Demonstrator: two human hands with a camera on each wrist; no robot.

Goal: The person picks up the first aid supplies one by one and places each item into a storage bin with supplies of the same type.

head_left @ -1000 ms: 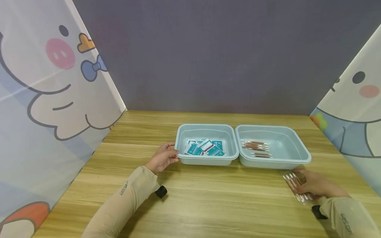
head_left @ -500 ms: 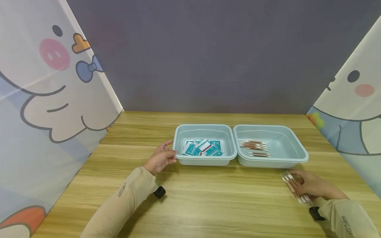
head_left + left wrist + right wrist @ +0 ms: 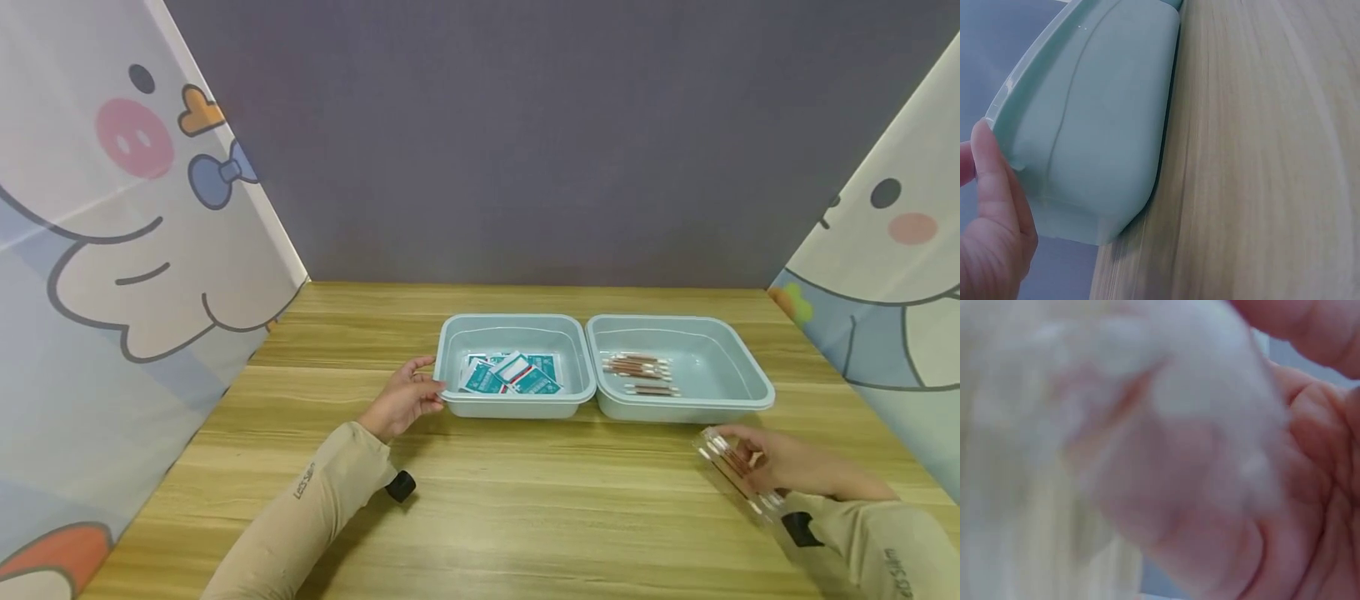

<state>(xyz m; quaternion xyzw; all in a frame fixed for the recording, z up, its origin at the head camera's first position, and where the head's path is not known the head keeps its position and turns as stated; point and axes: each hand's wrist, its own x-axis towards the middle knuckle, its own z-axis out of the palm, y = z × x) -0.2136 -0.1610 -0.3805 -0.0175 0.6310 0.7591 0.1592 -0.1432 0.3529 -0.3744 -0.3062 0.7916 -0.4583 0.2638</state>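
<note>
At the near left corner of a pale blue plastic basin (image 3: 517,408), my left hand (image 3: 403,398) grips the rim, its thumb on the outside in the left wrist view. Several teal and white sachets (image 3: 517,373) lie in that basin. My right hand (image 3: 787,462) holds a clear packet of iodine swabs (image 3: 731,467), brown sticks with white tips, in front of the right basin (image 3: 682,412). In the right wrist view the packet (image 3: 1166,394) is a close blur across the fingers. Several loose iodine swabs (image 3: 637,367) lie at the left inside the right basin.
Both basins stand side by side on a wood-grain table (image 3: 525,500). A grey partition (image 3: 525,142) rises behind the table. Cartoon-printed panels flank it, a left panel (image 3: 75,333) and a right panel (image 3: 915,292).
My right hand has tilted and shifted the swab packet slightly left, showing more of it. The left hand keeps its grip on the rim. The head view has shifted a little.
</note>
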